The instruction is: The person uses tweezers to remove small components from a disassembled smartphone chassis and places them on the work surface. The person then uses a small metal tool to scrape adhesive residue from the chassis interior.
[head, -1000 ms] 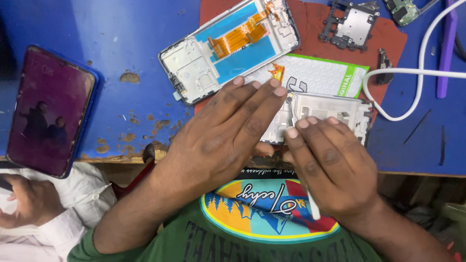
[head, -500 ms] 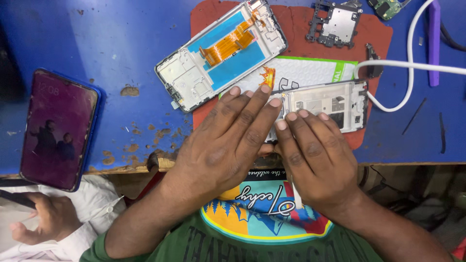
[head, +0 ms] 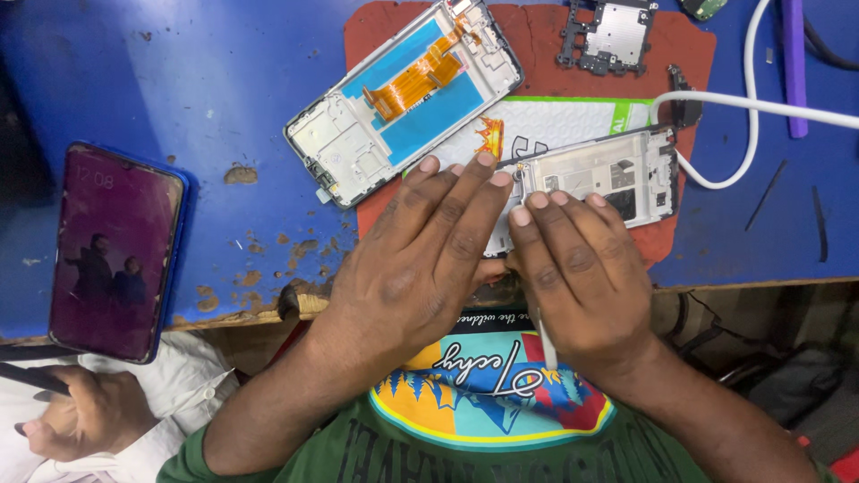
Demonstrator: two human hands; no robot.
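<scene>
Head view: both hands flat on one frame.
Left hand (head: 420,268): open, pinning frame (head: 599,174) to mat (head: 537,54).
Right hand (head: 577,277): fingers pressing frame; thin white tool (head: 547,344) tucked beneath palm.

— Any screens on the bench?

— One: a smartphone in a blue case (head: 116,250) lies at the left edge of the blue table (head: 179,80), long side running away from the person. Its rectangular screen is lit dim purple and shows two dark figures.

— Packages or labels?

— A flat white package with a green border (head: 555,125) lies on the red mat (head: 537,54), an orange crown emblem near its left end. The opened phone frame (head: 407,98) overlaps its upper left corner.
</scene>
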